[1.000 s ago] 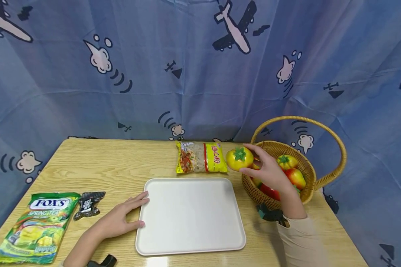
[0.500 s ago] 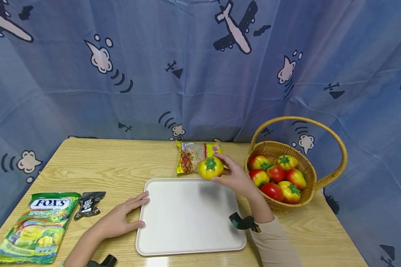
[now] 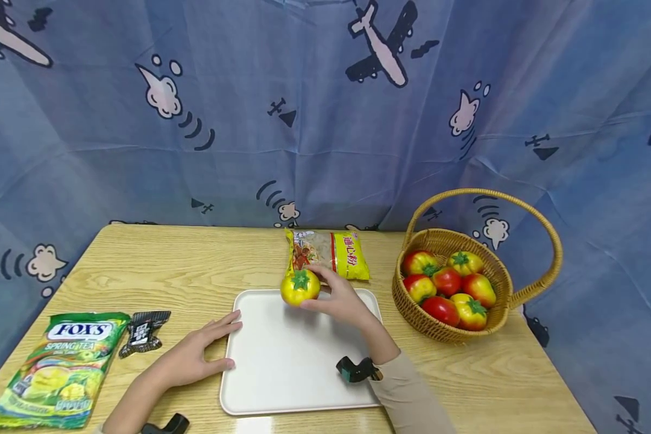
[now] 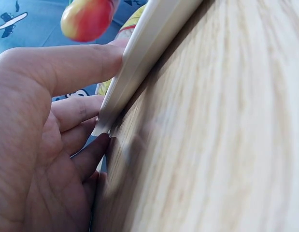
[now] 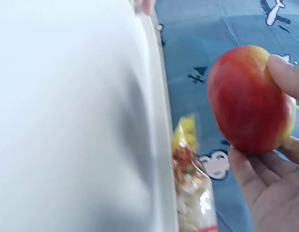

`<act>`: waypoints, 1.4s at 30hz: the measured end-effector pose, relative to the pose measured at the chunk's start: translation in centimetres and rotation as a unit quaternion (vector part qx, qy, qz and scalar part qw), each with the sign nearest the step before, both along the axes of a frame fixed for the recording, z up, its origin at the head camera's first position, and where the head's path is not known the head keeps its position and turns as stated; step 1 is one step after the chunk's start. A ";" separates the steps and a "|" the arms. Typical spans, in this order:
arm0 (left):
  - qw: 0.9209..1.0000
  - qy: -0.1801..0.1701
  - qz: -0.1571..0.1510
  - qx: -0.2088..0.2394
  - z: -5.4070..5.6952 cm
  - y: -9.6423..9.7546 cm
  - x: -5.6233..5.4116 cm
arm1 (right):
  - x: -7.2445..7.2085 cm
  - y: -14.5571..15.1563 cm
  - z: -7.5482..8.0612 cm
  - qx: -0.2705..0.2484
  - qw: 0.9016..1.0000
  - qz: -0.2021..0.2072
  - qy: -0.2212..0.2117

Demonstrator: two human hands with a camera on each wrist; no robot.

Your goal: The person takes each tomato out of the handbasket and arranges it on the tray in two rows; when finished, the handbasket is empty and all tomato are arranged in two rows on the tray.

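My right hand (image 3: pixel 343 299) holds a yellow-and-red fruit (image 3: pixel 299 289) with a green star-shaped top, thumb on one side and fingers on the other. The fruit is up over the far edge of a white rectangular tray (image 3: pixel 304 367). In the right wrist view the red underside of the fruit (image 5: pixel 250 101) faces the camera, clear of the tray. My left hand (image 3: pixel 192 357) rests at the tray's left edge, its fingers relaxed. The left wrist view shows the thumb (image 4: pixel 86 67) and fingertips touching the tray's rim.
A wicker basket (image 3: pixel 428 322) with a tall handle stands at the right, holding several red and yellow fruits. Behind the tray lies a yellow pasta packet (image 3: pixel 352 256). To the left are a green Fox's candy bag (image 3: pixel 59 371) and a small black packet (image 3: pixel 143 333). A blue curtain hangs behind.
My right hand has carried the fruit leftward from beside the basket, past the pasta packet, to the tray's far edge. My left hand has stayed in place.
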State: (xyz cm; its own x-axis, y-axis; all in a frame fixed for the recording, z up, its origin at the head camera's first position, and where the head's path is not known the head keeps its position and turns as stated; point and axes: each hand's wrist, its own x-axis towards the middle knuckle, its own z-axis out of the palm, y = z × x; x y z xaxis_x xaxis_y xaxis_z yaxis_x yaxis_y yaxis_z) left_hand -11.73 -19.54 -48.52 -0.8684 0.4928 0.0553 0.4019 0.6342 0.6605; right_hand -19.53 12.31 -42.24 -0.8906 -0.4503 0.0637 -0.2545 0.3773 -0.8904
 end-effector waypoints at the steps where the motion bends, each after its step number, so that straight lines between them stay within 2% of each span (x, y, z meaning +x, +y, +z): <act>1: 1.000 0.003 0.000 -0.002 0.0 0.0 0.0 | 0.0 -0.4 -0.2 -0.002 1.000 0.005 -0.003; 5: 1.000 0.008 -0.001 -0.004 0.0 0.0 0.0 | -0.2 -1.6 -0.8 0.007 1.000 0.016 -0.014; 11: 1.000 0.004 -0.002 -0.004 0.1 0.1 0.1 | -0.6 -3.1 -1.4 0.056 0.998 0.034 -0.022; 20: 1.000 0.003 -0.006 -0.004 0.2 0.1 0.1 | -1.1 -5.2 -1.3 0.133 0.989 0.069 0.000; 24: 1.000 0.000 -0.005 0.001 0.3 0.1 0.1 | -1.4 -5.7 -1.6 0.155 0.985 0.072 0.013; 30: 1.000 -0.013 -0.007 0.006 0.4 0.2 0.2 | -1.7 -5.9 -1.6 0.159 0.985 0.069 0.001; 42: 1.000 -0.001 -0.004 0.008 0.2 0.2 0.2 | -2.0 -6.1 -2.3 0.155 0.984 0.076 -0.029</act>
State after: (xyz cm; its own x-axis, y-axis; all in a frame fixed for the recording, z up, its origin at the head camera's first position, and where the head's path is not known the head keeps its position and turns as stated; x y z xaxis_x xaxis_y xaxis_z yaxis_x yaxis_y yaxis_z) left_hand -11.57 -19.37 -48.27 -0.8645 0.4988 0.0618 0.4059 0.6202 0.6713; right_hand -21.56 6.25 -44.57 -0.8092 -0.5688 -0.1470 -0.2817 0.5953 -0.7525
